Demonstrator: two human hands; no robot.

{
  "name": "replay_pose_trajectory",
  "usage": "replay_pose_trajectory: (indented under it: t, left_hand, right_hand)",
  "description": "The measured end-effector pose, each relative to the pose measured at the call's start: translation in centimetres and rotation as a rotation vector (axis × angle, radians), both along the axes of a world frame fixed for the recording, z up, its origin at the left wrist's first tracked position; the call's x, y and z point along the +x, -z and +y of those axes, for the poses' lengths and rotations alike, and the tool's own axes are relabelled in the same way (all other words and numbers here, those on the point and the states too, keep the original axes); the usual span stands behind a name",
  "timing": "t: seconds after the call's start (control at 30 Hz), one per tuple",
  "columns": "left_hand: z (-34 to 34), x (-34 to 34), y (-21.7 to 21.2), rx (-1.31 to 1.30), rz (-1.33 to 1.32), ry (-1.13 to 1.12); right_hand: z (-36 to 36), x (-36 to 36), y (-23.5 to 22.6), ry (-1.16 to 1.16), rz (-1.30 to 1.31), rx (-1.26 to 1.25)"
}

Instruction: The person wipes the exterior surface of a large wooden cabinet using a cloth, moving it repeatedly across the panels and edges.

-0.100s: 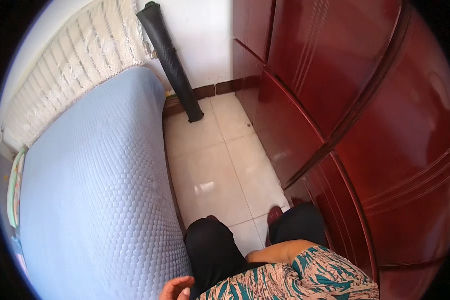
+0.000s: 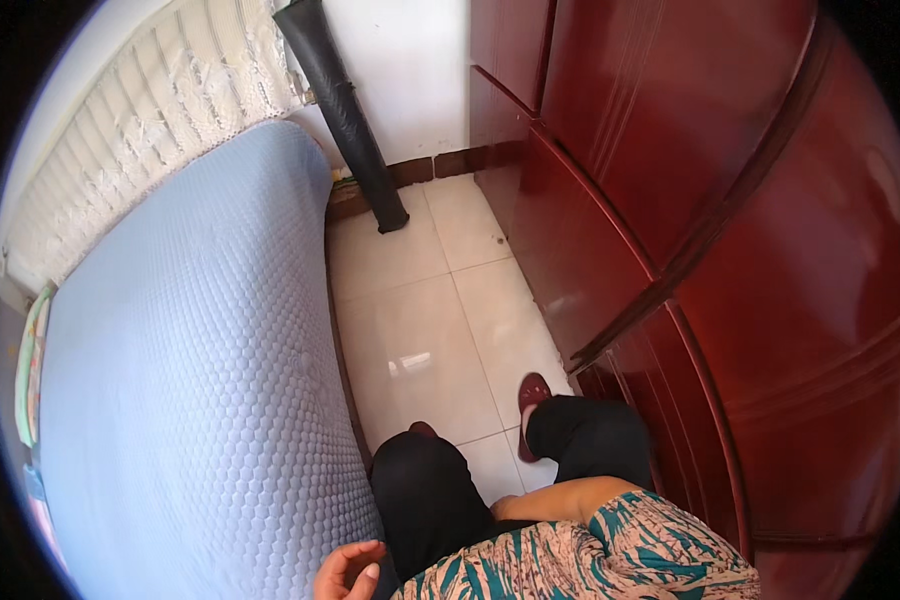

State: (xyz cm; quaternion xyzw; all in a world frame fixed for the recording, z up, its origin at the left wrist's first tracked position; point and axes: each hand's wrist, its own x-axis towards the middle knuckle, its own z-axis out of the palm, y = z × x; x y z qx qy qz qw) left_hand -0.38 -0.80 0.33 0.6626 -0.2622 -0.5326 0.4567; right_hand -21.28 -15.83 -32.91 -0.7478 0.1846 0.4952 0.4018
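Left hand [image 2: 348,575] at bottom edge, fingers loosely curled, thumb apart from them. Right hand [image 2: 507,508] partly hidden between the thighs, beside the black trousers [image 2: 420,490]; can't tell if its fingers are spread or closed, or if it grips anything. Hands are apart from each other.

Light-blue quilted mattress [image 2: 220,330], honeycomb texture, is just beside the left hand, running left of it and far ahead; touching or not, can't tell. Patterned top [image 2: 530,570], teal, beige and black, is right of the left hand and nearer the body than the right hand.

Dark-red shoe [image 2: 533,390] is ahead and slightly right of the right hand; second shoe mostly hidden by the left knee. Cream floor tiles [image 2: 410,320] ahead of both hands, between mattress and glossy dark-red wardrobe [image 2: 610,130]; wardrobe is right of and ahead of the right hand.

Far ahead of the hands: long black roll [image 2: 345,115], tilted, lower end on the tiles, near white wall [image 2: 400,80] with brown baseboard. Cream lacy cover [image 2: 140,140] beyond mattress's far side. Coloured folded cloth [image 2: 32,370] along mattress's far-left edge, well apart from left hand.
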Motion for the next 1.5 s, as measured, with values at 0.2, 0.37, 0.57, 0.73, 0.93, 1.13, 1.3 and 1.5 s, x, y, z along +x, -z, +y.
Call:
replay_pose_trajectory:
  t: [0.2,0.37,0.57,0.73,0.93,1.13,1.3,1.5]
  left_hand:
    - [-8.4,1.1,-2.5,-0.013,-0.229,0.421]
    - [-18.0,3.2,-2.6,-0.227,-0.393,0.506]
    - [-14.6,7.2,1.6,0.030,-0.104,0.087]
    - [-15.5,8.2,0.3,-0.083,-0.048,0.091]
    - [-15.3,9.7,-0.2,-0.060,-0.022,0.079]
    - [-16.1,9.0,-0.7,-0.070,0.107,-0.078]
    - [-16.5,9.0,-0.9,-0.087,0.086,-0.099]
    - [-17.0,8.5,-0.4,-0.017,0.049,-0.095]
  right_hand:
    - [0.3,-0.3,1.1,-0.081,-0.001,0.077]
    - [-0.6,-0.7,2.7,-0.119,0.006,0.142]
    - [-3.2,1.5,2.2,-0.199,-0.038,0.176]
    - [-6.7,3.6,2.5,-0.208,0.112,0.150]
    - [-11.8,7.2,1.9,-0.165,0.102,0.141]
    - [-14.9,8.7,2.7,-0.207,0.114,0.118]
    - [-16.9,9.7,3.7,-0.110,0.089,0.024]
    - [-16.8,8.9,3.8,-0.018,0.028,-0.036]
